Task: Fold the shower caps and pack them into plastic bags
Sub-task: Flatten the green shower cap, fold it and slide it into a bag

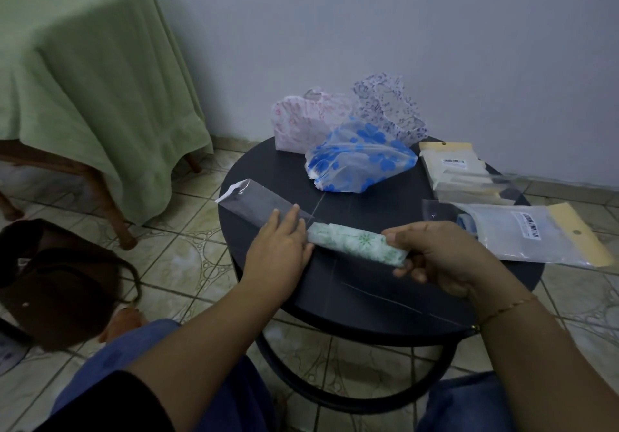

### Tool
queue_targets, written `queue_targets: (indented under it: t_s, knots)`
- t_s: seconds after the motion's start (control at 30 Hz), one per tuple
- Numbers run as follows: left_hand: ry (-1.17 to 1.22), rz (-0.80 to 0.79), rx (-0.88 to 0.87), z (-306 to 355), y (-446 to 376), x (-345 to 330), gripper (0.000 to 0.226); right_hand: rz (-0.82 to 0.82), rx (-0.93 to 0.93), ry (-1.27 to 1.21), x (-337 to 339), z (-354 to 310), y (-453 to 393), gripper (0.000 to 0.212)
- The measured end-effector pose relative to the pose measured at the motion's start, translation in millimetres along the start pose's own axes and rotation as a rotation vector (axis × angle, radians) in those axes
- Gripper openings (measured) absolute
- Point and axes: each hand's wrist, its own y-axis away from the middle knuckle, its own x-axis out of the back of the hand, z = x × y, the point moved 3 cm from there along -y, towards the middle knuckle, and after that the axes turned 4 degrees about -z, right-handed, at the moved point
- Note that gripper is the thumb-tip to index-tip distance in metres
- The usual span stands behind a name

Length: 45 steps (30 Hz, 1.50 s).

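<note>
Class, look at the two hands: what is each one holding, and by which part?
The right hand pinches the folded green-print shower cap by its right end. The left hand holds the clear plastic bag at its near, open end.

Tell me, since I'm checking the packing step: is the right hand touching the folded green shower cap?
Touching. The head view shows the right hand pinching the end of the folded green shower cap, thumb above, fingers below.

Bare tabletop near front edge; shower caps crowd back, packets block right.
</note>
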Motion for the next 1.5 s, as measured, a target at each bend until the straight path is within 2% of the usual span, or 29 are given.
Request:
queue_targets:
  t_s: [0.13,0.27,0.43,0.53,0.63,0.7,0.8,0.83,0.9,1.03,1.1,1.17,1.33,1.4,1.5]
  knots:
    - [-0.001,0.031,-0.032,0.6,0.7,-1.0,0.059,-0.021,-0.005,-0.009,-11.1,3.9,-4.5,0.006]
    - [0.014,0.104,-0.135,2.0,0.8,-5.5,0.062,-0.009,-0.020,-0.027,-24.4,9.1,-11.1,0.007]
    - [0.026,0.132,-0.182,6.8,1.7,-6.0,0.068,0.070,0.006,-0.051,-48.3,18.5,-22.7,0.005]
    - [0.002,0.154,-0.238,13.6,3.8,-6.0,0.053,0.150,0.060,-0.040,-60.0,20.0,-28.6,0.012]
    - [-0.004,0.122,-0.222,15.1,5.5,-7.6,0.052,0.211,0.134,0.066,-69.4,19.8,-32.6,0.012]
    - [0.037,0.111,-0.192,11.8,5.4,-6.5,0.054,0.145,0.186,0.193,-71.2,14.4,-33.2,0.006]
    - [0.057,0.084,-0.122,2.1,2.9,-3.1,0.063,-0.063,0.223,0.481,-68.5,5.9,-32.2,0.041]
    - [0.050,0.093,-0.125,0.6,3.4,-1.7,0.063,-0.074,0.244,0.567,-67.6,4.4,-32.9,0.046]
    - [0.039,0.119,-0.171,-0.1,4.8,0.5,0.063,-0.007,0.314,0.650,-68.7,1.9,-36.8,0.044]
    - [-0.001,0.176,-0.206,-2.3,1.2,-3.1,0.064,0.165,0.445,0.659,-81.6,3.7,-53.4,0.034]
    - [-0.001,0.176,-0.215,-2.2,1.1,-2.3,0.062,0.212,0.494,0.671,-88.4,3.6,-63.0,0.041]
    - [0.001,0.185,-0.213,-6.5,-2.1,-3.6,0.060,0.182,0.504,0.689,-95.8,2.5,-72.4,0.050]
    - [0.290,0.067,-0.167,-33.6,-21.2,1.1,0.044,0.118,0.510,0.832,-115.7,0.1,-103.0,0.043]
    - [0.387,0.055,-0.096,-49.8,-30.6,3.0,0.037,0.127,0.517,0.849,-126.3,-5.0,-116.7,0.036]
    - [0.480,0.070,-0.007,-69.8,-45.9,4.3,0.038,0.130,0.531,0.854,-143.0,-14.3,-138.1,0.032]
